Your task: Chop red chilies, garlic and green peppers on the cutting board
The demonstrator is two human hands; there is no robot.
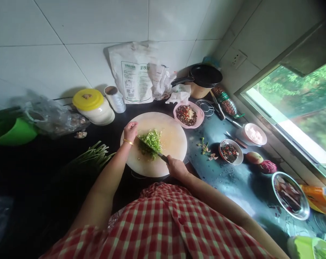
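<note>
A round pale cutting board (173,136) lies on the dark counter in front of me. A heap of chopped green onion (152,140) sits on its middle. My right hand (175,167) is closed round the handle of a knife (152,148), whose blade lies across the greens. My left hand (130,129), with a gold bangle at the wrist, rests with fingers curled at the board's left edge, next to the tip of the blade.
Uncut green onions (94,158) lie left of the board. Around it stand a pink bowl of chopped spices (188,115), a yellow-lidded tub (92,106), a white bag (133,73), a black pan (203,77), small bowls (231,151), a metal dish (290,195) and a window at right.
</note>
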